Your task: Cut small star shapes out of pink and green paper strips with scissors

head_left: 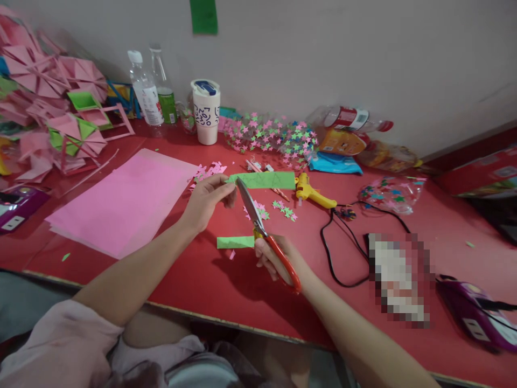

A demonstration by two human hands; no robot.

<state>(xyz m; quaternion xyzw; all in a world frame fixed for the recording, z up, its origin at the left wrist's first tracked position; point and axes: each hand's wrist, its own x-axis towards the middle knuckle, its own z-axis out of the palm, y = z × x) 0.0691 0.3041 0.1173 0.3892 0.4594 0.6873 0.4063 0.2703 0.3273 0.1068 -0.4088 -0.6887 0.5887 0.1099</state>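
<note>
My left hand (pixel 209 200) pinches the left end of a green paper strip (pixel 278 180), on which star outlines are drawn. My right hand (pixel 277 254) grips red-handled scissors (pixel 255 211), their blades pointing up and left to the strip's edge beside my left fingertips. Beneath the scissors, a second green strip (pixel 235 242) lies on the table, its right end hidden by my right hand. Small cut stars in pink and green (pixel 284 210) lie just behind the scissors, and a heap of pink stars (pixel 208 171) sits behind my left hand.
Pink paper sheets (pixel 121 199) lie at the left on the red table (pixel 194 285). A yellow glue gun (pixel 315 192) with a black cord rests at the right. Along the wall stand a white cup (pixel 207 118), bottles (pixel 146 94) and star-filled plastic (pixel 270 137). Pink paper crafts (pixel 36 70) pile up far left.
</note>
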